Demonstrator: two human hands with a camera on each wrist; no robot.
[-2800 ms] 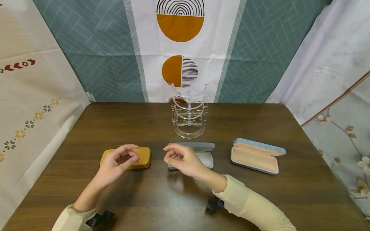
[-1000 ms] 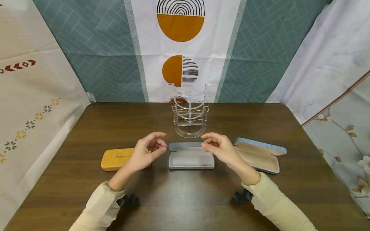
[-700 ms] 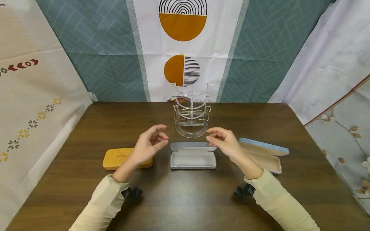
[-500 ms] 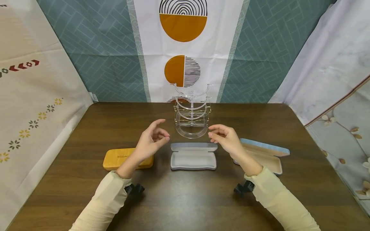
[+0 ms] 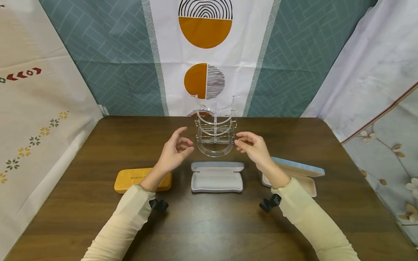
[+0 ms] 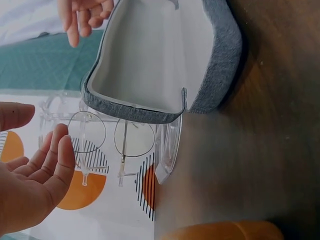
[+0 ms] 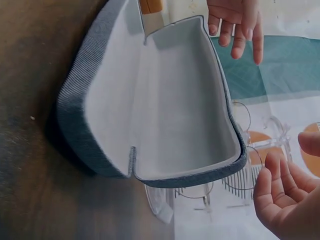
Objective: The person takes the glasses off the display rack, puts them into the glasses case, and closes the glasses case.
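My left hand (image 5: 175, 149) hovers just left of a clear display stand (image 5: 213, 154), with thumb and fingers apart and nothing between them. On the stand's other side is my right hand (image 5: 256, 149), also holding nothing, its fingers loosely bent. Thin wire-rimmed eyeglasses (image 6: 104, 119) sit on the stand; the left wrist view shows their round lenses past the case. In front of the stand, between my forearms, lies a grey glasses case (image 5: 217, 181) with its lid raised and a pale lining. Both wrist views show this case large, with the opposite hand beyond it.
A yellow glasses case (image 5: 127, 180), closed, lies at left, partly behind my left forearm. To the right an opened blue glasses case (image 5: 308, 185) with beige lining is partly covered by my right wrist. Patterned cloths hang behind the brown table (image 5: 209, 224) and along its sides.
From near the yellow case, my left hand has moved right and forward. My right hand has left the grey case, going right and forward. Both now flank the stand; the cases stay put.
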